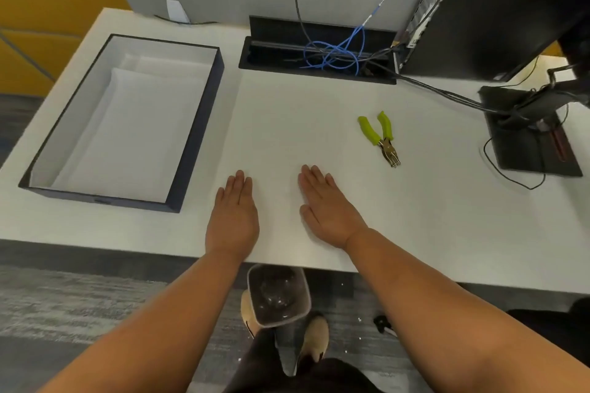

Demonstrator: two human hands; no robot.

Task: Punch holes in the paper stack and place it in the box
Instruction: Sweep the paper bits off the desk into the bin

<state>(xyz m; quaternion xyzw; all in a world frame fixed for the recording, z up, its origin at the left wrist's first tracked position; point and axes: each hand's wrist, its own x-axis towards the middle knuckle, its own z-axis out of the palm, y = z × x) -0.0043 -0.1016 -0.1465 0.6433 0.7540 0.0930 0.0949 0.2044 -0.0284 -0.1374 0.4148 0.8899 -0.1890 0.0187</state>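
Observation:
A dark-walled box [198,124] with a white inside stands on the left of the white desk [415,217]. White paper sheets [127,137] lie flat inside it. A hole punch [381,137] with lime-green handles lies on the desk to the right, apart from both hands. My left hand [234,214] rests flat on the desk near the front edge, fingers straight. My right hand [329,210] lies flat beside it, fingers straight, below and left of the punch. Neither hand holds anything.
A cable well [316,57] with tangled blue and black cables sits at the back. A black monitor [498,9] and its base [530,140] stand at the right. Under the desk edge is a bin [277,297] by my feet.

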